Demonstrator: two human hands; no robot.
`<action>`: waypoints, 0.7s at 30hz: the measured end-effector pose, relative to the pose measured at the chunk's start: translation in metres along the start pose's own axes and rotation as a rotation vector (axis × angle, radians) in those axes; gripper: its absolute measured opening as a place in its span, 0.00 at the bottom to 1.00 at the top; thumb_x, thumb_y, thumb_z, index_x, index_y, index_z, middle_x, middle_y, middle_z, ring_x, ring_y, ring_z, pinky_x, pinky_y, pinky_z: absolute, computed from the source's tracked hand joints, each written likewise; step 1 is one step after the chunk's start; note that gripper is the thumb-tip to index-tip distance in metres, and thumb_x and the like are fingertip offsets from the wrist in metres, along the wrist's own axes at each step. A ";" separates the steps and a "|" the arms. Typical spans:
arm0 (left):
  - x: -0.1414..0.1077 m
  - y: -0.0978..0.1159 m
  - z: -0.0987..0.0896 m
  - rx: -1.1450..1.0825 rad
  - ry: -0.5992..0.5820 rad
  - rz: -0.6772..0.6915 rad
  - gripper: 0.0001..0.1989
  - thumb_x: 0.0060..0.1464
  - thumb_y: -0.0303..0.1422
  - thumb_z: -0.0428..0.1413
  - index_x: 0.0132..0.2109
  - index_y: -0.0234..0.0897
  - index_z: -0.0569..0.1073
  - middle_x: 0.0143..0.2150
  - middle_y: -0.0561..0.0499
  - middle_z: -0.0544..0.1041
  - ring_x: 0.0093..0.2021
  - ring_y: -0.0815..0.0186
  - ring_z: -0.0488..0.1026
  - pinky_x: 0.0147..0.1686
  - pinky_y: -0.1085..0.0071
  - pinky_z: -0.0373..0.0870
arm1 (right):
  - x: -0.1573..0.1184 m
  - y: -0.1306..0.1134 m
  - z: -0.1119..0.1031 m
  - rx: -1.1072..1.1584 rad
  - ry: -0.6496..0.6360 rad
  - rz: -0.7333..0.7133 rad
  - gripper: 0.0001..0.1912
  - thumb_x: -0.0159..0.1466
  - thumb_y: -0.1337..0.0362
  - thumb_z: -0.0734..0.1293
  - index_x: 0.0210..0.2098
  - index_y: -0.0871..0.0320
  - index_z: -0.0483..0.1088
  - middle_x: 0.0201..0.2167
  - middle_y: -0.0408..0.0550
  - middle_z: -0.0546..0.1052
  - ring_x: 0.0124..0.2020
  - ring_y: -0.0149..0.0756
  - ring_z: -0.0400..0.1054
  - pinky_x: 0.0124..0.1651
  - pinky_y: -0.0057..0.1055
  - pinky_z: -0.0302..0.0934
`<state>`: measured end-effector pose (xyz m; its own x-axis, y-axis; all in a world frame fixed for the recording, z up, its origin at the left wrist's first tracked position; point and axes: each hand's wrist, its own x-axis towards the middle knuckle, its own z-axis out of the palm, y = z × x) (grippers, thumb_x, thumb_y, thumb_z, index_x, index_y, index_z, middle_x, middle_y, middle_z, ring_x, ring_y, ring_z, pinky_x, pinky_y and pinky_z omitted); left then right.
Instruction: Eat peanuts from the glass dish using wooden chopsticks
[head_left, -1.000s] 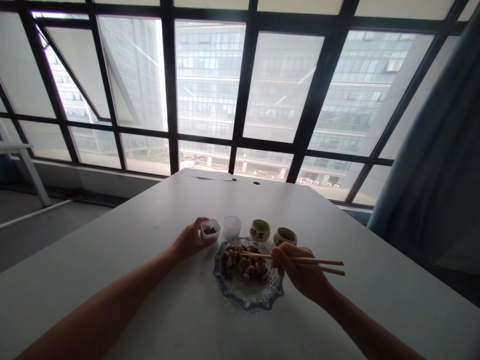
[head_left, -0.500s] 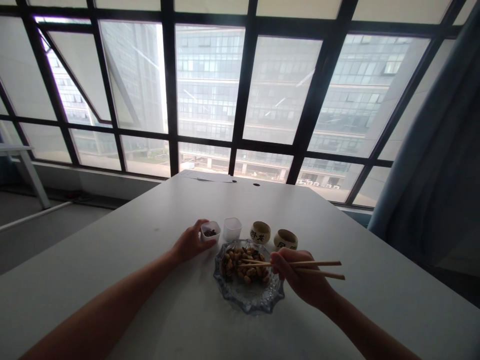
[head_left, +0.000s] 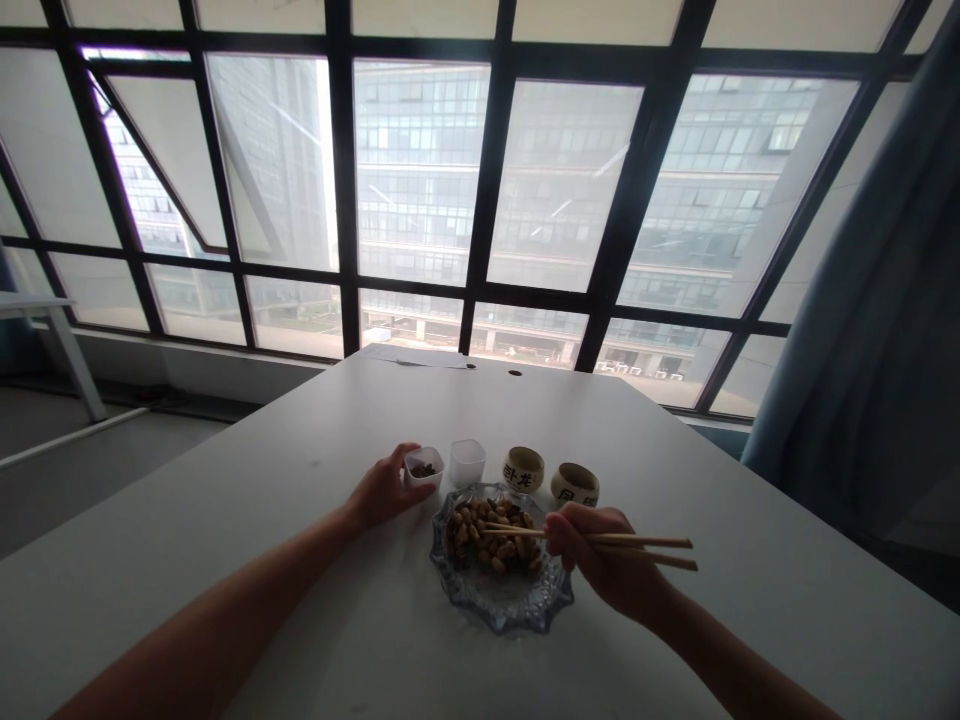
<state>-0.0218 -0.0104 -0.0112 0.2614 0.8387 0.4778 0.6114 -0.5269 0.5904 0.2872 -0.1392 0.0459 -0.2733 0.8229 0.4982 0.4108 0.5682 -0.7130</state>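
My left hand (head_left: 384,490) grips a small clear plastic cup (head_left: 424,481) from its left side, with dark bits inside it. My right hand (head_left: 596,550) holds a pair of wooden chopsticks (head_left: 645,541), whose tips reach into a heap of nuts (head_left: 493,535). The nuts, with some darker pieces among them, lie in a scalloped glass bowl (head_left: 504,618). A second clear plastic cup (head_left: 468,463) stands just right of the held one. Behind my right hand are two small cream-coloured cups with dark lettering, a left one (head_left: 523,470) and a right one (head_left: 575,484).
Everything stands on a white table (head_left: 360,620). Papers (head_left: 420,357) lie at its far end, close to two dark round holes. Large windows rise beyond, a blue curtain (head_left: 847,300) hangs at right, and another white table (head_left: 34,305) is at far left.
The chopstick tips have come closer together among the nuts. My left hand stays on the cup. The whole view has shifted slightly.
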 end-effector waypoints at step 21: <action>-0.002 -0.004 0.005 0.089 0.089 0.126 0.29 0.48 0.43 0.62 0.56 0.41 0.66 0.50 0.44 0.79 0.44 0.56 0.79 0.44 0.60 0.76 | 0.002 0.000 -0.012 -0.087 0.315 -0.117 0.21 0.67 0.50 0.65 0.24 0.57 0.74 0.16 0.46 0.75 0.15 0.32 0.68 0.21 0.28 0.64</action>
<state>-0.0210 -0.0088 -0.0177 0.2753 0.7491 0.6026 0.6428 -0.6095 0.4640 0.2970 -0.1382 0.0528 -0.0464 0.7008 0.7119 0.4686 0.6446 -0.6041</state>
